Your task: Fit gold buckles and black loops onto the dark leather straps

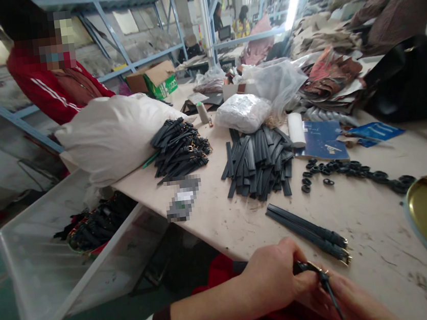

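Hands meet at table edge: left hand [275, 276] grip pinched shut on black strap [324, 283], right hand [353, 303] cupped beneath, grip unclear.

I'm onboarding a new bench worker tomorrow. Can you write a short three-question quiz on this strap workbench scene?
1. True or false: both hands grip the same thin black strap at the near table edge.
2. Which lies nearest the hands? A) pile of flat dark strips B) two finished straps side by side C) string of black loops
3. Fill in: the clear plastic bin stands to the ____ of the table.

Key
1. True: the left hand and right hand both hold the black strap.
2. B: the two finished straps, ahead of the pile of flat dark strips and the black loops.
3. Left: the clear plastic bin beside the table.
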### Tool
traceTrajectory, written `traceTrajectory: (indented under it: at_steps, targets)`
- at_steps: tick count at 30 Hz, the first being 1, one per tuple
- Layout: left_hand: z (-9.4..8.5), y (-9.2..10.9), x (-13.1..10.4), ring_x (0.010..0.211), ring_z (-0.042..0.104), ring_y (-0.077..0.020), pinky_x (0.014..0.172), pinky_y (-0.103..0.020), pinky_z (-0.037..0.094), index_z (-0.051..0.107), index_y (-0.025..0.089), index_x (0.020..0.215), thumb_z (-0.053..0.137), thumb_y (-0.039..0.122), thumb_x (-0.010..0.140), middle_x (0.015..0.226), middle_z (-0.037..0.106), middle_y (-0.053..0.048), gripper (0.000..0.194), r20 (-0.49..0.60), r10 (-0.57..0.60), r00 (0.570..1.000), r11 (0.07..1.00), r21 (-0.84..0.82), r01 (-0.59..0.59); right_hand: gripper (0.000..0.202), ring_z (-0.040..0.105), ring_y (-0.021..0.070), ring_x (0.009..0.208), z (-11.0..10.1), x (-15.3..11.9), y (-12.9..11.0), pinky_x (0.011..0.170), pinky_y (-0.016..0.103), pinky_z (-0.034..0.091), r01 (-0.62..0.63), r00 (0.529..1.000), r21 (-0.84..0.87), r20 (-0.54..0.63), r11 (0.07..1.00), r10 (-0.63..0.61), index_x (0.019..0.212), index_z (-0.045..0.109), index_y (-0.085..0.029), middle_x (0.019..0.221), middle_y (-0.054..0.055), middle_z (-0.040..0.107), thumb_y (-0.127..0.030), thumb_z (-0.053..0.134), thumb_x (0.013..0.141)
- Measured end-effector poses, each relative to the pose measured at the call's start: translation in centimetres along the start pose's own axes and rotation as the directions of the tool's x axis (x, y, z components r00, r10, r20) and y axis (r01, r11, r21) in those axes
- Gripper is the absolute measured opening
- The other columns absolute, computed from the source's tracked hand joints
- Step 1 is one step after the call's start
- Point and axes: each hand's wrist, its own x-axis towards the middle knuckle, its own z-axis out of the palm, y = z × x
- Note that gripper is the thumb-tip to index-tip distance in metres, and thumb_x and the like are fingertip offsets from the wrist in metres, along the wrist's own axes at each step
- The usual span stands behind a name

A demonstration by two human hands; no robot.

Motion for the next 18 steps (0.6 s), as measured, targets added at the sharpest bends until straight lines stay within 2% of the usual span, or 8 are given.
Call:
traceTrajectory:
  at_steps: [6, 8, 10, 12, 14, 16, 17, 18]
  targets:
    - [0.4, 0.2, -2.4, 0.069, 0.055, -0.0162, 0.059, -0.024, 0.041, 0.059, 0.021, 0.090, 0.053, 0.050, 0.072, 0.078, 0.063, -0.002, 0.035, 0.009, 0.043, 0.999, 0.999, -0.017, -0.043, 0.027, 0.060, 0.0186, 0.064, 0.0, -1.8, 1.6, 0.064, 0.031, 0.050, 0.076, 0.997, -0.002, -0.013, 0.997, -0.076, 0.074, 0.059, -0.021, 0.065, 0.002, 0.061, -0.043, 0.069, 0.063]
    - [0.5, 0.2, -3.2, 0.068, 0.053, -0.0150, 0.059, -0.023, 0.041, 0.061, 0.020, 0.090, 0.055, 0.052, 0.069, 0.077, 0.063, -0.002, 0.039, 0.021, 0.047, 0.999, 0.994, -0.096, -0.045, 0.028, 0.059, 0.0185, 0.065, -0.1, -2.4, 1.8, 0.064, 0.031, 0.050, 0.128, 0.990, -0.024, -0.049, 0.991, -0.129, 0.075, 0.057, -0.022, 0.068, 0.002, 0.062, -0.044, 0.069, 0.064]
    - [0.7, 0.3, -3.9, 0.067, 0.052, -0.0137, 0.058, -0.022, 0.040, 0.061, 0.017, 0.090, 0.059, 0.053, 0.066, 0.077, 0.062, -0.002, 0.043, 0.050, 0.054, 0.997, 0.973, -0.225, -0.042, 0.033, 0.059, 0.0191, 0.064, 0.0, -3.1, 1.7, 0.062, 0.032, 0.051, 0.195, 0.967, -0.116, -0.143, 0.974, -0.211, 0.078, 0.056, -0.021, 0.068, 0.003, 0.062, -0.049, 0.066, 0.064]
    - [0.9, 0.3, -4.4, 0.064, 0.051, -0.0120, 0.055, -0.021, 0.039, 0.061, 0.014, 0.092, 0.060, 0.048, 0.067, 0.074, 0.061, -0.002, 0.042, 0.113, 0.072, 0.991, 0.922, -0.387, -0.023, 0.036, 0.057, 0.0179, 0.058, 0.3, -3.7, 1.6, 0.057, 0.029, 0.051, 0.248, 0.893, -0.323, -0.288, 0.913, -0.345, 0.075, 0.054, -0.020, 0.062, 0.002, 0.060, -0.053, 0.064, 0.064]
    - [1.2, 0.2, -4.6, 0.058, 0.050, -0.0097, 0.053, -0.020, 0.039, 0.060, 0.012, 0.092, 0.059, 0.039, 0.071, 0.070, 0.059, -0.001, 0.034, 0.184, 0.101, 0.978, 0.845, -0.535, 0.013, 0.036, 0.056, 0.0165, 0.056, 0.5, -3.9, 1.7, 0.053, 0.026, 0.049, 0.257, 0.743, -0.574, -0.398, 0.778, -0.539, 0.075, 0.051, -0.020, 0.062, 0.001, 0.059, -0.051, 0.065, 0.064]
    - [1.3, 0.1, -4.7, 0.053, 0.050, -0.0080, 0.051, -0.019, 0.039, 0.058, 0.012, 0.090, 0.058, 0.030, 0.071, 0.065, 0.056, 0.001, 0.026, 0.225, 0.118, 0.967, 0.774, -0.632, 0.052, 0.040, 0.059, 0.0174, 0.059, 0.7, -4.0, 1.8, 0.053, 0.025, 0.049, 0.246, 0.606, -0.740, -0.386, 0.625, -0.695, 0.084, 0.051, -0.020, 0.067, 0.002, 0.061, -0.050, 0.066, 0.062]
    - [1.4, 0.0, -4.8, 0.052, 0.050, -0.0076, 0.051, -0.019, 0.039, 0.058, 0.012, 0.089, 0.058, 0.027, 0.071, 0.064, 0.056, 0.002, 0.023, 0.233, 0.119, 0.965, 0.749, -0.660, 0.067, 0.043, 0.060, 0.0182, 0.061, 0.7, -3.9, 1.9, 0.053, 0.025, 0.049, 0.248, 0.583, -0.785, -0.348, 0.568, -0.734, 0.090, 0.051, -0.020, 0.070, 0.002, 0.063, -0.051, 0.065, 0.062]
    - [1.4, -0.1, -4.8, 0.052, 0.051, -0.0073, 0.052, -0.019, 0.040, 0.057, 0.012, 0.089, 0.058, 0.023, 0.071, 0.064, 0.056, 0.002, 0.021, 0.239, 0.114, 0.964, 0.729, -0.680, 0.082, 0.045, 0.061, 0.0187, 0.061, 0.7, -3.9, 2.0, 0.053, 0.025, 0.049, 0.255, 0.598, -0.806, -0.303, 0.535, -0.742, 0.093, 0.052, -0.020, 0.071, 0.003, 0.064, -0.051, 0.064, 0.062]
